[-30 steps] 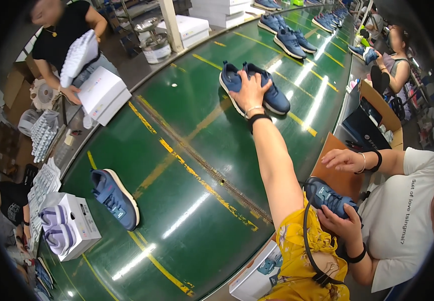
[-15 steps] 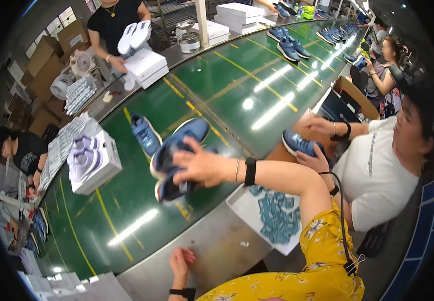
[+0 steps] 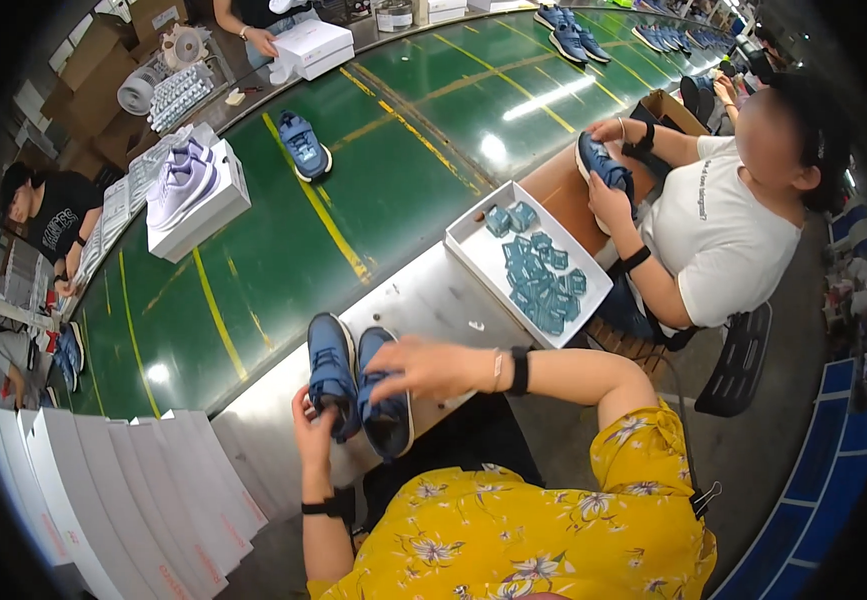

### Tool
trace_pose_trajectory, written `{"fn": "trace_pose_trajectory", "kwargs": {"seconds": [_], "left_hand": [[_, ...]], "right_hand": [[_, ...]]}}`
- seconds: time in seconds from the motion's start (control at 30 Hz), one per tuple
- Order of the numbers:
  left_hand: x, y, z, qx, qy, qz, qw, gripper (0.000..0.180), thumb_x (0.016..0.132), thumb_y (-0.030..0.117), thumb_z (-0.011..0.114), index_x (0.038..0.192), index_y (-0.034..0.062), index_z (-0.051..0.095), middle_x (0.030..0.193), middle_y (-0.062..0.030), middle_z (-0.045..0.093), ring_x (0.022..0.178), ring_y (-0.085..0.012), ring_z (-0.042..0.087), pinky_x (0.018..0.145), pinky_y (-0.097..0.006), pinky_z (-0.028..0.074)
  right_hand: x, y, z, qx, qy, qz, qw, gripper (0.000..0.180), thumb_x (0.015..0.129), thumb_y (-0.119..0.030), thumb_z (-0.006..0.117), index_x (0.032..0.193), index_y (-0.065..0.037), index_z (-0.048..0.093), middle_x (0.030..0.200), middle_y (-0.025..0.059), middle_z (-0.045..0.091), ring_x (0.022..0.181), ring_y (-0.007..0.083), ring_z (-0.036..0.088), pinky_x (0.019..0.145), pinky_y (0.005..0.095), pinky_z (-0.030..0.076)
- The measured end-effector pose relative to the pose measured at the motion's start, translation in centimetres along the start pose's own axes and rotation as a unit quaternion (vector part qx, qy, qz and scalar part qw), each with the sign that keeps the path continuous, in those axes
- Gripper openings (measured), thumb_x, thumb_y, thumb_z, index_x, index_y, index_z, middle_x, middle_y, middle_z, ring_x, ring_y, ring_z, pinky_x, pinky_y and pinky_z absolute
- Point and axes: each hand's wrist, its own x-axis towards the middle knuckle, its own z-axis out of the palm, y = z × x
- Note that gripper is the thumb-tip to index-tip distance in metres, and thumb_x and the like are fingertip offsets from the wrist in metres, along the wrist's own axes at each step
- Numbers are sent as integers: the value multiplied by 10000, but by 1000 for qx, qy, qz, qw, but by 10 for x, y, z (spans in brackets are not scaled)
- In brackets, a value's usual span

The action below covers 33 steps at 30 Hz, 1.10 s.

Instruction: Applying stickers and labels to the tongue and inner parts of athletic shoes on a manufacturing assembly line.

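Note:
A pair of blue sneakers with white soles is in front of me at the metal ledge (image 3: 423,300). My left hand (image 3: 313,425) grips the left blue sneaker (image 3: 331,372) from below. My right hand (image 3: 423,368) lies over the right blue sneaker (image 3: 385,395), its fingers on the upper. Both shoes are held close above my lap, toes pointing away from me.
A white tray (image 3: 473,235) of several small teal packets sits on the ledge to the right. A seated person in a white shirt (image 3: 713,230) handles another blue shoe (image 3: 598,162). A green conveyor (image 3: 373,180) carries a blue shoe (image 3: 303,145) and a box with lilac shoes (image 3: 188,185). White boxes (image 3: 113,480) stack at lower left.
My right hand has drawn the blue sneaker pair off the green belt toward me. My left hand came up and took hold of one shoe. My view has turned downward.

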Motion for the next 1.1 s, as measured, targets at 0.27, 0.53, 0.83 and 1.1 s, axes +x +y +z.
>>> {"fn": "trace_pose_trajectory", "kwargs": {"seconds": [0.27, 0.53, 0.83, 1.1], "left_hand": [[13, -14, -16, 78, 16, -6, 997, 559, 785, -83, 676, 1316, 60, 574, 945, -64, 601, 732, -142, 585, 683, -283, 511], [-40, 49, -21, 440, 192, 269, 835, 500, 806, -58, 613, 1293, 49, 577, 1096, -142, 581, 959, -260, 585, 829, -370, 490], [-70, 87, 68, 266, -90, 187, 941, 646, 794, -49, 629, 1404, 117, 493, 1241, -208, 515, 1127, -401, 555, 957, -428, 475], [-61, 78, 64, 206, -90, 156, 962, 641, 805, -133, 570, 1380, 152, 556, 1085, -169, 604, 886, -327, 637, 795, -377, 520]], "right_hand": [[-162, 51, -45, -43, 295, 461, 836, 148, 831, -133, 720, 953, -51, 702, 945, 132, 696, 871, 306, 672, 785, 389, 532], [-194, 106, -52, -91, 222, 488, 839, 296, 798, -256, 810, 955, -28, 703, 960, 164, 697, 896, 346, 681, 799, 415, 534], [-182, 125, -43, -185, 148, 522, 820, 375, 764, -336, 804, 857, 18, 723, 918, 235, 696, 890, 393, 686, 824, 460, 552], [-184, 120, -38, -286, 184, 483, 807, 214, 861, -213, 632, 836, -12, 701, 846, 209, 693, 771, 398, 685, 728, 483, 554]]}}
